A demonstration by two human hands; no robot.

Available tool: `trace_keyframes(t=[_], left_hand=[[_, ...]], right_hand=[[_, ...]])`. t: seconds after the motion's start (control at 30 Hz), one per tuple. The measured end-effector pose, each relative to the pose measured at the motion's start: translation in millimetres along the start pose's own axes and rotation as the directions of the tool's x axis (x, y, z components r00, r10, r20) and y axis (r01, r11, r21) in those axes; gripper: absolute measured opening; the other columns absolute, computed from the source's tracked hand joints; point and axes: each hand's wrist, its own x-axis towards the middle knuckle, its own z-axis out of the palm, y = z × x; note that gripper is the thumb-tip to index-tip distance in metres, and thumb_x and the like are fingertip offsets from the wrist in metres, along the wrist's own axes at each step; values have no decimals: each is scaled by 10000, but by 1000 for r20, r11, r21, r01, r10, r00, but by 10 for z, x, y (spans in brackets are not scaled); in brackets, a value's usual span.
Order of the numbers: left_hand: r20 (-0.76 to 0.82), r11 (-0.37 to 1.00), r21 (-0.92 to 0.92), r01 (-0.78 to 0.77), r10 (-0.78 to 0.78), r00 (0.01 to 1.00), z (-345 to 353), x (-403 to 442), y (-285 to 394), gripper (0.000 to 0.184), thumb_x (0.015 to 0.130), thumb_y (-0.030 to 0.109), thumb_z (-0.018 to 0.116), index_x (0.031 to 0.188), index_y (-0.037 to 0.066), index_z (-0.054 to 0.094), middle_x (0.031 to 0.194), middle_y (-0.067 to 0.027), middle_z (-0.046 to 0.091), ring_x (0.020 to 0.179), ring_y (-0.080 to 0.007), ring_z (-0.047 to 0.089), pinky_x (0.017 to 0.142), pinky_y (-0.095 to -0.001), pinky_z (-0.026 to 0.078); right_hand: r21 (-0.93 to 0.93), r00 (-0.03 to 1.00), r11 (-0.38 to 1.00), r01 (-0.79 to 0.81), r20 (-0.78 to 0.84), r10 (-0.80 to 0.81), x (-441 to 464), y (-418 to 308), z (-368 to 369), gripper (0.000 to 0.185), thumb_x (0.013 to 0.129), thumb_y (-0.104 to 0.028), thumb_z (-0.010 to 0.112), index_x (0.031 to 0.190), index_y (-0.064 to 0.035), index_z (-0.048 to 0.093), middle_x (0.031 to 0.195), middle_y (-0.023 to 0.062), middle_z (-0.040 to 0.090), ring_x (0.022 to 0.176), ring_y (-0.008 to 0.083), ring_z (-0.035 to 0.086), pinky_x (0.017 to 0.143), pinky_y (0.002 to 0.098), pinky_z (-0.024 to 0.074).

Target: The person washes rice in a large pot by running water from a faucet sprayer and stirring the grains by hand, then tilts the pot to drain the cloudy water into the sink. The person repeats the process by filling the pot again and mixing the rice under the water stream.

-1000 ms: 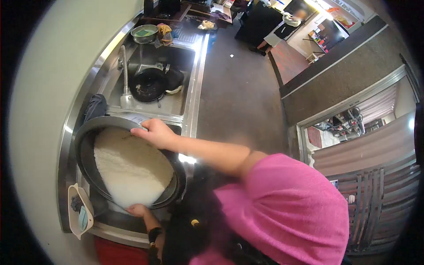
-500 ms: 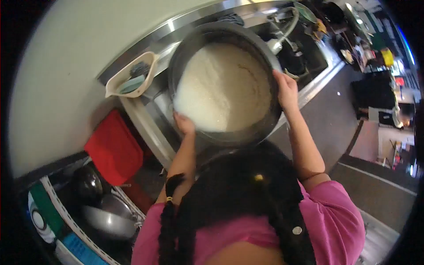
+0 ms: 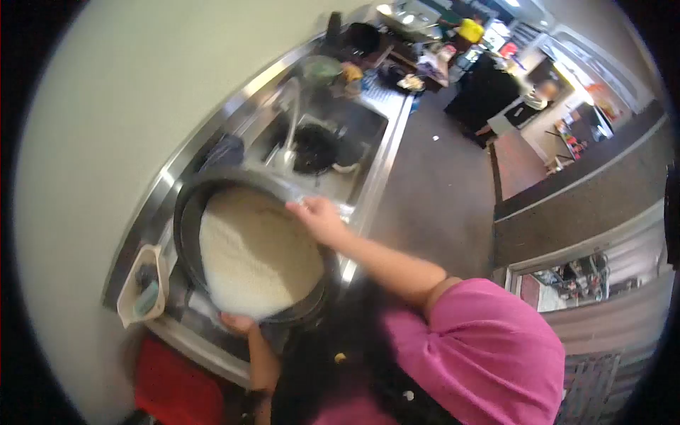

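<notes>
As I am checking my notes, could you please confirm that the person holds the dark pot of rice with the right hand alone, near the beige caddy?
Not quite: in the head view, the left hand holds the dark pot of rice too, together with the right hand, near the beige caddy.

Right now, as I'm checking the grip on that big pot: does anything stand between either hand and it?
Nothing visible does: the right hand and the left hand are both already at the edge of the pot. The beige caddy sits off to one side, in neither hand's way.
</notes>
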Motion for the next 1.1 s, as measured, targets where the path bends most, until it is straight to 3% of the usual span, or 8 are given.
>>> trace_keyframes(t=[0.03, 0.07, 0.27, 0.57, 0.87, 0.97, 1.07, 1.1], left_hand=[[56, 938, -345, 28, -10, 998, 36, 0, -23, 489, 1040, 332, 349, 1374, -6, 463, 1469, -176, 425, 1319, -329, 425, 1121, -483, 324], [55, 848, 506, -158, 151, 987, 21, 42, -154, 490, 1049, 320, 331, 1390, -11, 451, 1485, -181, 414, 1355, -348, 385, 1155, -480, 261], [145, 291, 938, -188, 163, 976, 19, -315, 685, 434, 1038, 217, 377, 1399, -17, 440, 1402, -222, 486, 1321, -387, 421, 1080, -491, 385], [2, 770, 636, 49, -65, 998, 29, -139, 280, 563, 1053, 385, 285, 1374, -36, 475, 1373, -276, 501, 1204, -417, 534, 1038, -433, 425], [83, 644, 764, 38, -156, 984, -17, -109, 299, 480, 1021, 225, 390, 1429, -28, 406, 1459, -229, 436, 1318, -342, 468, 1102, -408, 381], [367, 946, 285, -153, 40, 929, -78, 101, -197, 522, 1036, 327, 368, 1417, -24, 432, 1464, -178, 454, 1293, -316, 497, 1092, -400, 389], [218, 729, -123, 673, -642, 735, 131, -437, 1175, 676, 1048, 508, 235, 1446, -15, 394, 1486, -146, 423, 1345, -334, 410, 1102, -508, 354], [602, 568, -553, 610, -233, 763, -147, -142, -164, 739, 1031, 567, 209, 1480, -8, 324, 1518, -158, 368, 1365, -345, 371, 1118, -528, 322]], right_hand=[[52, 1000, 999, -10, 14, 9, -5, -37, -9, 501, 906, -473, 621, 727, -6, 641, 575, 55, 550, 559, 143, 507, 563, 370, 447], [13, 1000, 1000, 28, 3, -28, 19, -15, -20, 500, 908, -472, 619, 736, -3, 644, 575, 63, 552, 553, 146, 507, 561, 369, 447], [36, 999, 999, 33, 19, -34, 27, 123, -34, 527, 911, -474, 612, 708, 12, 628, 544, 92, 530, 519, 170, 493, 545, 374, 439], [-11, 997, 1000, 11, 81, -10, 22, 68, -84, 455, 927, -444, 617, 836, -5, 694, 616, 11, 565, 570, 100, 489, 543, 319, 424], [45, 997, 999, -24, 78, 20, -64, -49, -93, 510, 912, -496, 616, 806, -1, 677, 613, 25, 568, 564, 119, 506, 544, 335, 435], [17, 1000, 1000, 22, 22, -22, -44, 11, -51, 543, 905, -525, 611, 762, -4, 658, 583, 67, 573, 523, 150, 553, 526, 359, 452], [-11, 998, 999, 51, -39, -52, 58, 226, 47, 553, 896, -536, 625, 726, -10, 626, 575, 58, 544, 569, 130, 500, 548, 366, 441], [-5, 999, 999, 33, -34, -33, -5, 98, 10, 554, 882, -543, 642, 713, -17, 619, 584, 44, 548, 575, 127, 484, 535, 367, 423]])
